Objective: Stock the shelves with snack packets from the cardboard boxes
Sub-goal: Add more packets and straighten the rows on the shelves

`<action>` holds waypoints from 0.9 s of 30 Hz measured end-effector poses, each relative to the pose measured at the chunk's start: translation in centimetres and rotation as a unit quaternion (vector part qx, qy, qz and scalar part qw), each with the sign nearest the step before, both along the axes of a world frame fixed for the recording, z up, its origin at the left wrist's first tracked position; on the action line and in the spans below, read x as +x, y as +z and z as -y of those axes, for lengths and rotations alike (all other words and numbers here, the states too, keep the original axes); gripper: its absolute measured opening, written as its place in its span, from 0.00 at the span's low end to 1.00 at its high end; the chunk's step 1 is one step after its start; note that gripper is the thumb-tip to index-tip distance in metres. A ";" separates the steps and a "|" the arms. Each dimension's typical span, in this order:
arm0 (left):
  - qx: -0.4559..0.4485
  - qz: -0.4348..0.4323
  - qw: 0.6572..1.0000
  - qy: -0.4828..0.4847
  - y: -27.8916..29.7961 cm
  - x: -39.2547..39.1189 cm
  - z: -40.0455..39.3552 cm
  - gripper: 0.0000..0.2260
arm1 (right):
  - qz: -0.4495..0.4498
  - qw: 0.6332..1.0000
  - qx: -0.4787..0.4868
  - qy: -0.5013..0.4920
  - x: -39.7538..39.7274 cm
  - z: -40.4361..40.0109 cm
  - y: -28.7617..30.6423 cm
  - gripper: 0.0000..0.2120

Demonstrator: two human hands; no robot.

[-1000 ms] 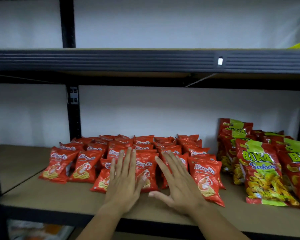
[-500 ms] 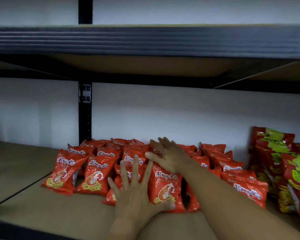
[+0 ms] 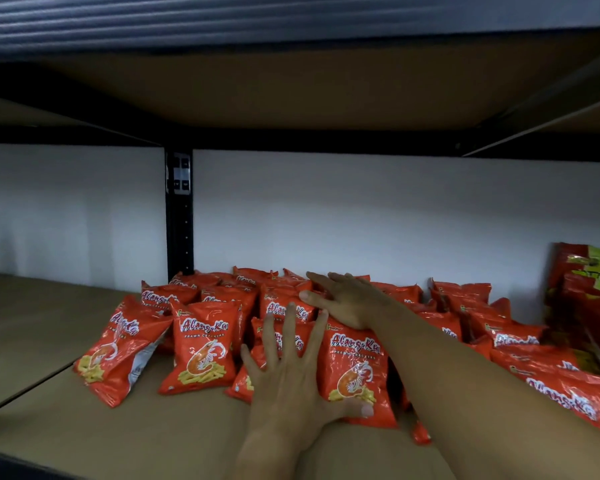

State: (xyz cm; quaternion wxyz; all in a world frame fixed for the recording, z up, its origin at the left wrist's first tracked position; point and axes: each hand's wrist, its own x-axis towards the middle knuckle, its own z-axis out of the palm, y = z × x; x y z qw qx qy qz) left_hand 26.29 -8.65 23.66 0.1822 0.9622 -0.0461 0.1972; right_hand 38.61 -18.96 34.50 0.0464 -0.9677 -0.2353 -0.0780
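Left hand [image 3: 288, 386] — fingers spread flat on prawn cracker packets [image 3: 201, 351] | right hand [image 3: 347, 299] — straight fingers pressed on rear packets, frame centre | shelf [image 3: 84, 431]

A stockroom or the back of a shop, going by the racking. Black metal shelving, with a slotted upright post [image 3: 179, 216] and a ribbed front beam [image 3: 291, 19] on the level above. Bare brown board for the shelf deck [image 3: 101, 434], same board on the underside overhead. Plain white wall [image 3: 326, 209] behind, no decoration. Goods in bulk: many identical red prawn cracker packets [image 3: 201, 355] crowded in rows, some leaning, some lying flat. Beside them at the far right, larger red and green snack bags [image 3: 589, 292] standing upright. Dim, flat lighting under the upper shelf.
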 end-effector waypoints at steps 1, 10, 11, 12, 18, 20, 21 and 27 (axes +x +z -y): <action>0.045 0.037 0.998 0.004 0.9 -0.5 -2.1 0.59 | 0.008 1.000 0.005 0.003 -0.3 0.0 0.2 0.39; -0.034 0.135 0.989 0.048 1.4 -1.3 -3.0 0.66 | 0.154 0.984 -0.034 0.080 -4.3 0.1 0.5 0.29; -0.037 0.149 0.987 0.044 1.3 -1.5 -3.0 0.66 | 0.149 0.985 -0.034 0.082 -4.6 0.0 0.2 0.30; -0.044 0.162 0.985 0.037 1.2 -1.4 -3.0 0.66 | 0.142 0.986 -0.028 0.080 -4.8 -0.1 0.0 0.30; -0.066 0.193 0.978 0.030 0.7 -0.2 -3.3 0.57 | 0.099 0.992 -0.020 0.071 -5.4 -0.7 -0.7 0.25; -0.052 0.201 0.978 0.032 0.3 0.2 -3.3 0.55 | 0.079 0.994 -0.015 0.070 -5.1 -0.7 -0.9 0.24; -0.045 0.203 0.978 0.032 0.3 0.3 -3.3 0.54 | 0.075 0.995 -0.011 0.070 -5.0 -0.7 -1.0 0.24; -0.014 0.174 0.984 0.041 0.4 0.4 -3.2 0.52 | 0.073 0.995 -0.027 0.059 -5.2 -0.9 -1.1 0.23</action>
